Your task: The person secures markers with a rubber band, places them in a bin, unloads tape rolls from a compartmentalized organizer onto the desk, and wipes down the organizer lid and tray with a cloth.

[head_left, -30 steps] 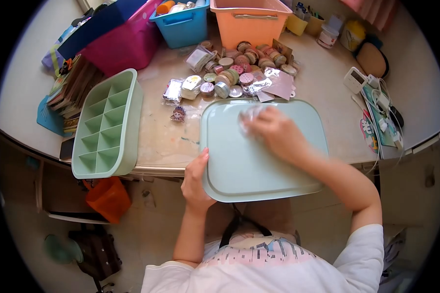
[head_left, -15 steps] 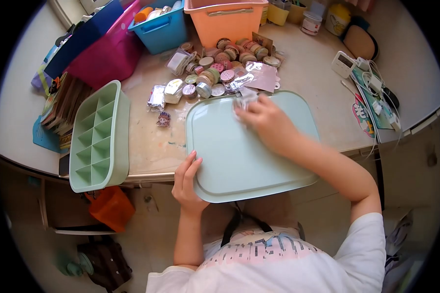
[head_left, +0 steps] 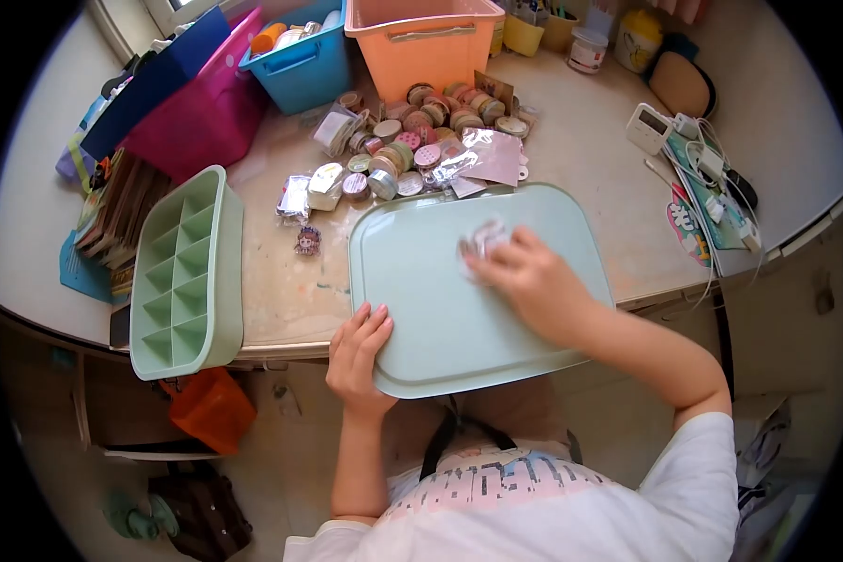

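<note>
Lid (head_left: 468, 342) seems steadied by the left hand (head_left: 357, 363), fingers clasping its left edge, while the right hand (head_left: 539, 283) tightly pinches a blurred wad (head_left: 482, 239) over it.

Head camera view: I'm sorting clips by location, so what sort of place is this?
Probably a room at home, with a desk perhaps used for crafts or storage: it holds colourful plastic bins, a heap of small round rolls and a row of books.
</note>
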